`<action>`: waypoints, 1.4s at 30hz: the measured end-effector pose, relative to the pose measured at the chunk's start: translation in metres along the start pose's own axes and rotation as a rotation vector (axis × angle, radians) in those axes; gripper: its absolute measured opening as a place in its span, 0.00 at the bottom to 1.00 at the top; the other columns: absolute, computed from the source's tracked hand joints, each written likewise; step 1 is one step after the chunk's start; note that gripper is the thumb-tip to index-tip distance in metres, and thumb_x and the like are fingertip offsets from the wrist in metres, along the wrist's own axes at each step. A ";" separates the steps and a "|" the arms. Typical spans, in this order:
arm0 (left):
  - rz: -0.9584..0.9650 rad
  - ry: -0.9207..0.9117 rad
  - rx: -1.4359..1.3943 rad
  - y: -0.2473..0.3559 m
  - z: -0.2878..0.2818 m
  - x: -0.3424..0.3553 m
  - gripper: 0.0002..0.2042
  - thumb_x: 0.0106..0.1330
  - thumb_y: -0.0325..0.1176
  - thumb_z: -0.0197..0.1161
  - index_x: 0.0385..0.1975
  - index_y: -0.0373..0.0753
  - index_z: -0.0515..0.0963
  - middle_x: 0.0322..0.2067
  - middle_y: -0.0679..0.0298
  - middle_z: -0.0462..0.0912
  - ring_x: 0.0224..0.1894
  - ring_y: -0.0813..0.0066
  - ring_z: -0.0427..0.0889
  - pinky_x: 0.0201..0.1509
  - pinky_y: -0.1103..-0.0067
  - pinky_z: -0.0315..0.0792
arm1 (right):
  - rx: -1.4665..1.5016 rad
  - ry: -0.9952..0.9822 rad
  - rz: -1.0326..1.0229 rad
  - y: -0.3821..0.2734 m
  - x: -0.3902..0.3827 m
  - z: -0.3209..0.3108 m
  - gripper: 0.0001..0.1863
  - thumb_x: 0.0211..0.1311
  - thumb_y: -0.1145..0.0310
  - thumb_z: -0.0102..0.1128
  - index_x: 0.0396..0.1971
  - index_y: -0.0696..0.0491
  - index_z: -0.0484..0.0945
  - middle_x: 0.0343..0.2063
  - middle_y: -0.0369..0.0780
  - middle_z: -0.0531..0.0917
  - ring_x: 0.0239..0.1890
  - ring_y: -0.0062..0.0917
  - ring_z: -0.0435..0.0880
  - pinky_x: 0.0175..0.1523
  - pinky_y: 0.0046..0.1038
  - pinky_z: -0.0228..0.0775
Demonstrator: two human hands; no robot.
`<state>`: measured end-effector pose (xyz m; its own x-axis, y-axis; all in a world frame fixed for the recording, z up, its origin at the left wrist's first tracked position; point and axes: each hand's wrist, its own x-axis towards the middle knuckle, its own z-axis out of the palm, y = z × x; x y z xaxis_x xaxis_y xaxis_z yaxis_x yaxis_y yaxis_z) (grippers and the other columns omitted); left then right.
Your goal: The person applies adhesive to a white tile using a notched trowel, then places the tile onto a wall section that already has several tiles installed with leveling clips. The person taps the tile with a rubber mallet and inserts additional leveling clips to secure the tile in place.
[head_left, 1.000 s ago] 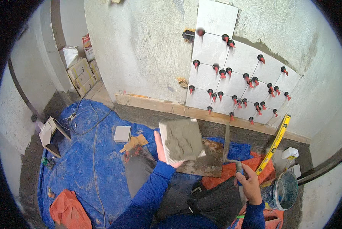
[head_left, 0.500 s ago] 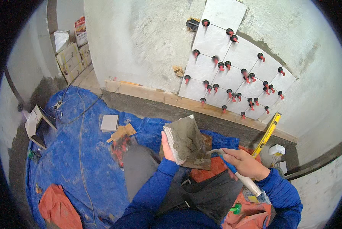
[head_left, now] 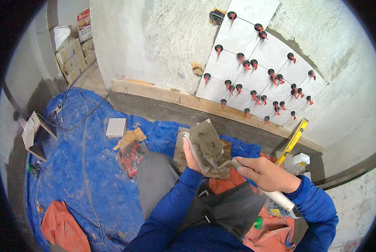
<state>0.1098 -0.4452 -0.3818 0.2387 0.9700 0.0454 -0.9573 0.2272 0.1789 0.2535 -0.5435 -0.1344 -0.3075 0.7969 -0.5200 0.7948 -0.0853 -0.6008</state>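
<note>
Left hand [head_left: 191, 155] grasps the mortar-coated tile [head_left: 207, 138] by its left edge, fingers up along the side; what the palm does underneath is hidden. Tile is held tilted in front of the knees, coated face up, grey mortar over most of it, pale ribbed rim showing along the left side. Right hand [head_left: 263, 174] is clenched around the trowel [head_left: 280, 200], blue and white handle running back under the palm toward the sleeve; metal end is at the tile's lower right edge, can't tell if it's pressing or just beside it. Below and behind the tile: a brown board [head_left: 180, 149] on the blue sheet [head_left: 70, 168]. Left of the knees: small stack of pale tiles [head_left: 116, 127], torn cardboard [head_left: 130, 138] just beside it, then a clear bag [head_left: 130, 159] with red pieces inside. Orange cloth [head_left: 64, 227] lower left. Wall ahead: block of pale tiles [head_left: 228, 38] above a wooden batten [head_left: 163, 93], black-and-red clips [head_left: 218, 48] along the joints. Yellow spirit level [head_left: 292, 143] stands leaning at right, white container [head_left: 301, 159] near its lower part. Cartons [head_left: 71, 59] stacked far left, past the wall edge.
</note>
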 end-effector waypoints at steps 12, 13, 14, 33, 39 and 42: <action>0.002 -0.022 -0.116 -0.002 0.005 0.002 0.41 0.77 0.73 0.37 0.79 0.51 0.63 0.76 0.60 0.68 0.74 0.54 0.70 0.77 0.55 0.65 | -0.243 0.086 -0.073 0.009 -0.023 0.002 0.23 0.79 0.64 0.56 0.61 0.68 0.75 0.42 0.63 0.85 0.48 0.57 0.86 0.53 0.47 0.78; 0.010 -0.027 -0.124 -0.002 0.005 0.003 0.41 0.77 0.73 0.37 0.79 0.51 0.63 0.76 0.60 0.68 0.74 0.55 0.70 0.77 0.55 0.65 | -0.235 0.077 -0.072 0.012 -0.022 0.003 0.22 0.79 0.64 0.56 0.61 0.67 0.75 0.42 0.63 0.85 0.48 0.56 0.86 0.52 0.47 0.78; 0.008 0.013 -0.132 -0.002 0.006 0.004 0.41 0.77 0.72 0.38 0.79 0.51 0.63 0.76 0.60 0.68 0.74 0.55 0.70 0.77 0.55 0.65 | -0.228 0.065 -0.087 0.014 -0.022 0.005 0.22 0.79 0.64 0.56 0.61 0.67 0.74 0.41 0.63 0.85 0.47 0.56 0.86 0.52 0.48 0.78; 0.116 0.106 -0.129 0.012 -0.001 0.005 0.46 0.74 0.75 0.41 0.74 0.39 0.69 0.72 0.50 0.72 0.71 0.45 0.73 0.76 0.52 0.66 | -0.707 0.313 -0.350 0.064 -0.035 0.052 0.29 0.73 0.63 0.63 0.71 0.54 0.71 0.34 0.45 0.80 0.28 0.40 0.87 0.31 0.38 0.82; 0.049 0.075 -0.206 0.021 0.001 -0.001 0.44 0.75 0.72 0.42 0.73 0.38 0.70 0.71 0.49 0.74 0.70 0.44 0.74 0.75 0.50 0.67 | -0.840 0.514 -0.406 0.086 -0.027 0.068 0.33 0.67 0.66 0.66 0.73 0.47 0.71 0.33 0.40 0.76 0.28 0.33 0.84 0.29 0.36 0.78; 0.049 0.081 -0.202 0.024 0.005 -0.008 0.42 0.75 0.71 0.44 0.73 0.39 0.70 0.71 0.49 0.74 0.70 0.43 0.74 0.75 0.50 0.66 | -0.846 0.613 -0.454 0.104 -0.016 0.078 0.37 0.62 0.67 0.67 0.73 0.45 0.71 0.33 0.38 0.76 0.29 0.32 0.81 0.31 0.36 0.76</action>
<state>0.0856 -0.4476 -0.3726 0.1848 0.9823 -0.0316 -0.9826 0.1842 -0.0229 0.3002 -0.6117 -0.2353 -0.5339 0.8292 0.1652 0.8449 0.5310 0.0652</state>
